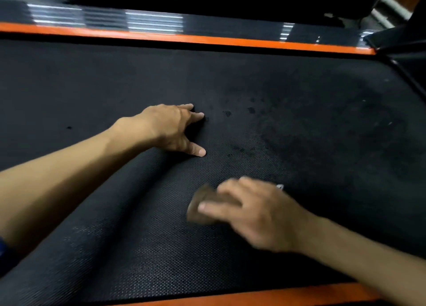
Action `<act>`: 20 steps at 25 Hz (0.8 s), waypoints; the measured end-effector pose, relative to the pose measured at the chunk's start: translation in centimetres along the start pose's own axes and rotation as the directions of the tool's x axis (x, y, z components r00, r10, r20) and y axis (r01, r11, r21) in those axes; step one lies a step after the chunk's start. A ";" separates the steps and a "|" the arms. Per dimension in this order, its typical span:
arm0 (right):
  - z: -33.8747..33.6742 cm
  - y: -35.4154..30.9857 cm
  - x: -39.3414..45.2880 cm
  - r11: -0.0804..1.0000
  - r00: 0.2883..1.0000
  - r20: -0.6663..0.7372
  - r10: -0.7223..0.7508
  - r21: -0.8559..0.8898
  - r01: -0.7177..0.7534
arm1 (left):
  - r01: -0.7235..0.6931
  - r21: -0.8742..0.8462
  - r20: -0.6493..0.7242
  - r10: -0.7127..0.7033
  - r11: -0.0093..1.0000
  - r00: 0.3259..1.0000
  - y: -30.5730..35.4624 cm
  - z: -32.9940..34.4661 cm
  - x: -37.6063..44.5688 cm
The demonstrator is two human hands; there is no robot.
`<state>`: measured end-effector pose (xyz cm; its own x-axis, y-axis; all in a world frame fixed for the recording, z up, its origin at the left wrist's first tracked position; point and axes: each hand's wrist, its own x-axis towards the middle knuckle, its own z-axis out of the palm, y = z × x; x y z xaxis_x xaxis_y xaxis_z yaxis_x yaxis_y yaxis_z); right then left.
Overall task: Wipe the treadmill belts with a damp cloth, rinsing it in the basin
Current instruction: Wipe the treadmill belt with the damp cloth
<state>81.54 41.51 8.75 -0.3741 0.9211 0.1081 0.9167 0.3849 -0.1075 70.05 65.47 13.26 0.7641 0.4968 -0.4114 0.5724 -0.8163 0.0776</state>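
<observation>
Head cam: L hand (171, 127) flat on the black treadmill belt (299, 121), fingers spread and straight, thumb out, holding nothing. R hand (255, 210) lower-centre, motion-blurred, fingers laid over a brownish cloth (199, 207) pressed to the belt; looks like a flat press, grip not clear thru blur. Dark wet patches + drops on belt right of L hand. Orange side rail (184, 38) along far edge, another at near edge.

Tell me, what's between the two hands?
Only bare black treadmill belt in the head view. The left hand presses it; the right hand holds a brown cloth.
</observation>
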 end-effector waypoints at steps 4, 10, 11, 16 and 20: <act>-1.0 8.9 2.1 0.756 0.741 -0.175 0.649 0.039 -0.653 | -0.024 -0.032 -0.215 0.016 0.999 0.976 -1.4 1.0 -0.3; 0.1 -0.3 4.1 0.934 0.930 -0.086 0.358 0.024 -0.357 | 0.048 0.051 -0.277 -0.032 0.998 0.960 -3.5 2.9 -0.6; 0.5 -2.5 3.8 0.982 0.984 -0.012 0.180 0.066 -0.178 | 0.036 0.063 -0.279 -0.017 0.997 0.960 -3.9 2.9 -0.6; -0.1 4.5 6.6 0.975 0.971 -0.080 0.224 0.003 -0.224 | 0.037 -0.028 -0.231 -0.043 0.999 0.972 -4.3 3.2 -0.8; -0.7 13.8 8.7 0.656 0.637 -0.193 0.746 0.045 -0.754 | 0.023 -0.055 -0.268 -0.037 0.998 0.963 -4.3 3.2 -0.5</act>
<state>91.07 54.77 8.85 0.4725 0.8629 0.1792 0.8766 -0.4391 -0.1967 66.22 67.79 10.24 0.7944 0.5871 -0.1558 0.6051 -0.7874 0.1179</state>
